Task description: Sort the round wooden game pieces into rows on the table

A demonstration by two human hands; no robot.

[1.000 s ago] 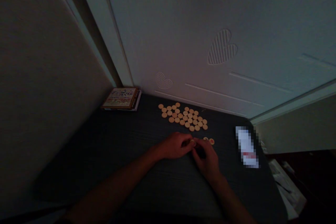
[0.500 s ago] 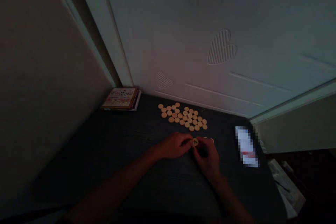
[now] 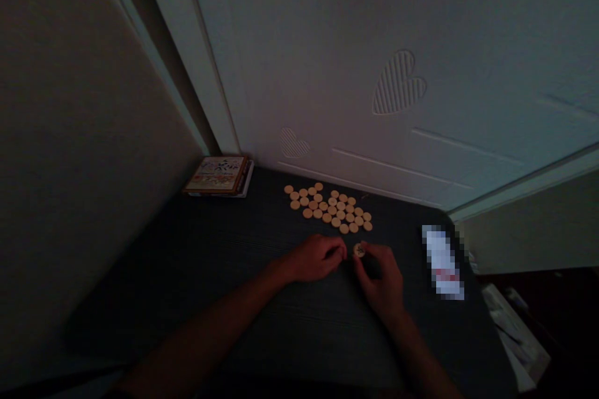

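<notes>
My right hand (image 3: 386, 277) pinches a xiangqi piece (image 3: 359, 250) between thumb and fingers, a round pale disc whose dark character faces up. My left hand (image 3: 321, 257) rests just left of it, fingers curled together. Whatever may be inside those fingers is hidden, and a small gap separates them from the piece. Beyond both hands lies a loose group of similar xiangqi pieces (image 3: 332, 210), flat on the dark table (image 3: 262, 324), with no marks I can make out on them.
A small stack of books or boxes (image 3: 219, 174) lies at the back left corner. On the right is a bright, pixelated item (image 3: 442, 262). A white panel with raised hearts (image 3: 400, 84) rises behind the table. Pale objects (image 3: 515, 336) are below its right edge.
My right hand has moved slightly right with the xiangqi piece, away from my left fingers, which were touching it. Two pale discs beside the right hand are now out of sight.
</notes>
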